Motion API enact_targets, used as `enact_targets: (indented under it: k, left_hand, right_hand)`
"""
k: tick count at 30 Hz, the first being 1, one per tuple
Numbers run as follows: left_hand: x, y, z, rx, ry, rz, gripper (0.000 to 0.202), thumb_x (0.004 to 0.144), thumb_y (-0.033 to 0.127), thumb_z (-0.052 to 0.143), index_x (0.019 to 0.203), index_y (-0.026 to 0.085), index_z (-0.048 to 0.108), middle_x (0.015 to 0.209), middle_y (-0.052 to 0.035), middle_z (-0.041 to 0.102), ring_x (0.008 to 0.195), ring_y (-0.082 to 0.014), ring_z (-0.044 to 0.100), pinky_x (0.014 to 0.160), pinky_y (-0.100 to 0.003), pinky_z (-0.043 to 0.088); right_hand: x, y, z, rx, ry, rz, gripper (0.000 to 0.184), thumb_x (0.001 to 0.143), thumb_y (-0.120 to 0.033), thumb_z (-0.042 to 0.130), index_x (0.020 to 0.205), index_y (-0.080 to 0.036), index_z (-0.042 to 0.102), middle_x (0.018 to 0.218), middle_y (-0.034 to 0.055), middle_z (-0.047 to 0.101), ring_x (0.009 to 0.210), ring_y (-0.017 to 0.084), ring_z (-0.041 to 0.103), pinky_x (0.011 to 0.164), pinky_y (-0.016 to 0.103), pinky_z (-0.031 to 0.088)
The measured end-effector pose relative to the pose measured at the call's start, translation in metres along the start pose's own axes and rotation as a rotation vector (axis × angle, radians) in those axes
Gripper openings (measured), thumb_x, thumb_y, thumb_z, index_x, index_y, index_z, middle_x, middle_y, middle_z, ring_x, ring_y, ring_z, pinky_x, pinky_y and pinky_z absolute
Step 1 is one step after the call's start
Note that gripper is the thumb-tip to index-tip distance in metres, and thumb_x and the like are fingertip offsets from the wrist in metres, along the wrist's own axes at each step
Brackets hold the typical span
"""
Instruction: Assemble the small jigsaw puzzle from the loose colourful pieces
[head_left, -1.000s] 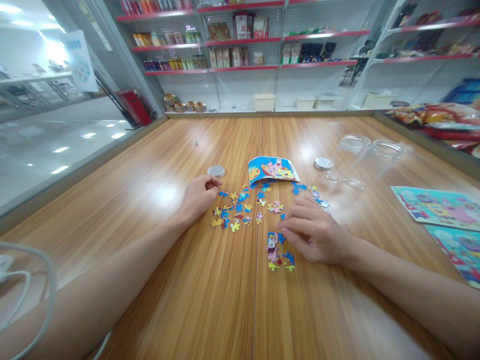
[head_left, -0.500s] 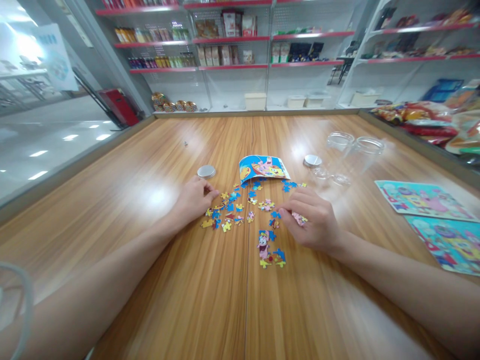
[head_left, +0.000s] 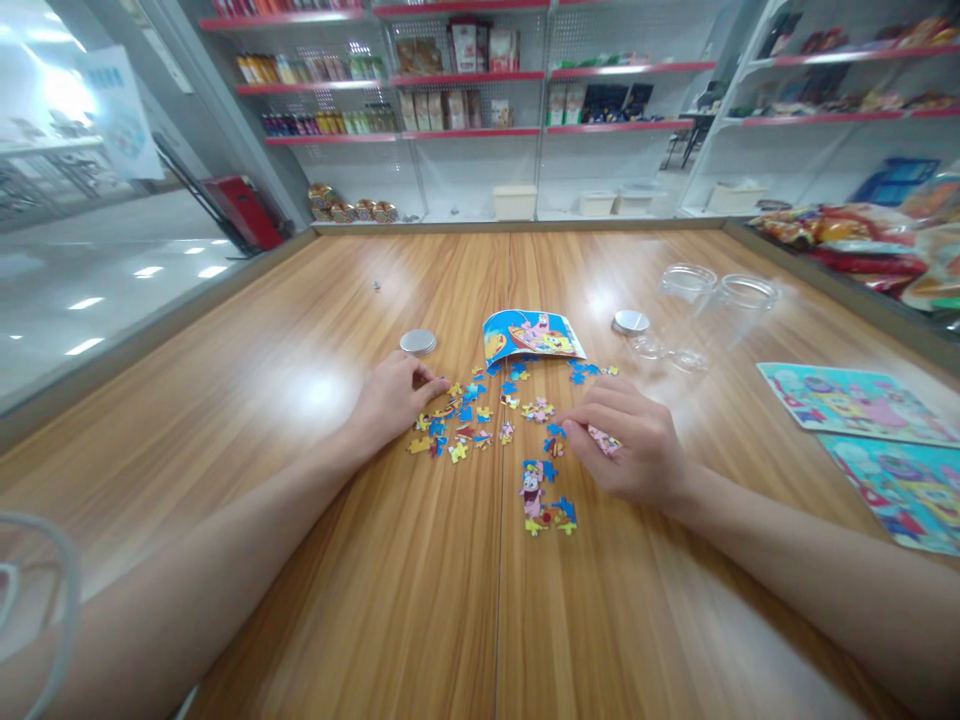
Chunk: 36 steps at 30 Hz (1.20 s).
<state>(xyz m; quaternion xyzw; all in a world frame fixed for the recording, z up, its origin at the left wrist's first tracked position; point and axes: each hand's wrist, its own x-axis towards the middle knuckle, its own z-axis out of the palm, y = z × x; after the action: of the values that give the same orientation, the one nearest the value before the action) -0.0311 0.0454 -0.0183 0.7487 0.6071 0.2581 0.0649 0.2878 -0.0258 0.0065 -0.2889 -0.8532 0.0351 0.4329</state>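
Loose jigsaw puzzle pieces in blue, yellow and pink lie scattered on the wooden table between my hands. At the left edge of the pile, my left hand rests with thumb and finger pinched together; whatever is between the tips is too small to make out. My right hand is closed on the pile's right side, fingertips beside a blue piece, partly covering some pink pieces. Nearer me lies a small joined section with a pink cartoon face. Behind the pieces stands a curved picture card.
One silver lid lies beyond my left hand, another lid at the right near clear jars. Two cartoon picture sheets overlap at the right. Stocked shelves stand behind the table.
The view has shifted slightly, so everything sits a little further right. My left fingertips have edged slightly right over the pile; my right hand keeps nearly the same place and pose.
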Motion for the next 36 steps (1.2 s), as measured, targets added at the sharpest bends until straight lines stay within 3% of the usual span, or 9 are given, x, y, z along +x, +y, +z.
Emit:
enact_targets:
  k: [7,10,12,14,16,20,25,28,36]
  left_hand:
    - [-0.003,0.008,-0.004,-0.088,0.07,-0.006,0.029,0.081,0.046,0.072,0.075,0.018,0.065,0.068,0.0005,0.064,0.061,-0.0143,0.056,0.058,-0.026,0.039]
    - [-0.016,0.035,-0.01,-0.132,0.159,0.035,0.023,0.089,0.04,0.065,0.084,0.017,0.066,0.069,0.0001,0.064,0.062,-0.0143,0.055,0.059,-0.027,0.039]
    - [-0.031,0.059,-0.011,-0.177,0.17,0.124,0.019,0.093,0.037,0.061,0.092,0.019,0.068,0.081,-0.0014,0.068,0.074,-0.0156,0.06,0.069,-0.028,0.044]
    - [-0.049,0.082,-0.01,-0.238,0.107,0.284,0.013,0.091,0.035,0.065,0.089,0.022,0.068,0.085,0.0001,0.07,0.08,-0.0154,0.062,0.077,-0.029,0.047]
    - [-0.064,0.097,-0.007,-0.333,0.022,0.59,0.003,0.092,0.024,0.065,0.091,0.022,0.066,0.082,0.0004,0.07,0.081,-0.0156,0.06,0.078,-0.03,0.046]
    - [-0.07,0.1,-0.005,-0.426,-0.058,0.725,0.006,0.092,0.016,0.064,0.095,0.021,0.063,0.087,-0.0018,0.07,0.086,-0.0166,0.058,0.081,-0.032,0.048]
    - [-0.059,0.093,-0.015,-0.355,-0.334,0.95,0.013,0.087,0.032,0.072,0.097,0.025,0.073,0.118,-0.0091,0.064,0.106,-0.0248,0.057,0.096,-0.043,0.047]
    - [-0.057,0.094,-0.019,-0.318,-0.436,0.984,0.019,0.086,0.033,0.072,0.104,0.028,0.074,0.121,-0.0102,0.061,0.104,-0.0252,0.058,0.094,-0.044,0.048]
    - [-0.054,0.092,-0.019,-0.302,-0.511,0.967,0.019,0.09,0.028,0.066,0.107,0.027,0.074,0.123,-0.0102,0.061,0.106,-0.0249,0.057,0.096,-0.045,0.046]
  right_hand:
    - [0.0,0.0,0.0,0.007,-0.003,-0.012,0.009,0.086,-0.013,0.061,0.083,-0.019,0.067,0.072,0.0045,0.064,0.069,0.019,0.054,0.067,0.037,0.042]
    - [0.001,-0.001,0.0,0.008,-0.01,-0.017,0.008,0.087,-0.014,0.061,0.087,-0.019,0.068,0.073,0.0045,0.065,0.07,0.019,0.054,0.068,0.037,0.042]
    - [0.001,-0.003,0.002,0.023,-0.028,-0.015,0.006,0.089,-0.018,0.062,0.091,-0.019,0.068,0.075,0.004,0.066,0.072,0.019,0.055,0.07,0.037,0.041]
    - [0.001,-0.005,0.004,0.057,-0.073,-0.02,0.007,0.09,-0.023,0.065,0.095,-0.02,0.067,0.078,0.0035,0.067,0.075,0.019,0.056,0.072,0.036,0.04]
    - [0.0,-0.007,0.007,0.106,-0.14,-0.031,0.007,0.091,-0.026,0.066,0.093,-0.02,0.066,0.079,0.0031,0.067,0.076,0.018,0.055,0.072,0.035,0.039]
    - [-0.003,-0.01,0.008,0.214,-0.221,-0.026,0.015,0.095,-0.024,0.059,0.081,-0.018,0.061,0.074,0.0024,0.062,0.074,0.017,0.052,0.069,0.033,0.036]
    - [-0.003,-0.007,0.002,0.282,-0.341,0.013,0.02,0.094,-0.022,0.056,0.075,-0.018,0.059,0.069,0.0018,0.058,0.072,0.017,0.049,0.068,0.032,0.034]
    - [-0.003,-0.006,0.001,0.268,-0.41,-0.004,0.021,0.093,-0.023,0.057,0.072,-0.018,0.059,0.067,0.0015,0.058,0.069,0.016,0.048,0.067,0.032,0.032]
    - [-0.004,-0.007,0.003,0.209,-0.497,0.001,0.023,0.091,-0.025,0.059,0.069,-0.018,0.056,0.069,0.0008,0.058,0.072,0.016,0.047,0.07,0.033,0.031]
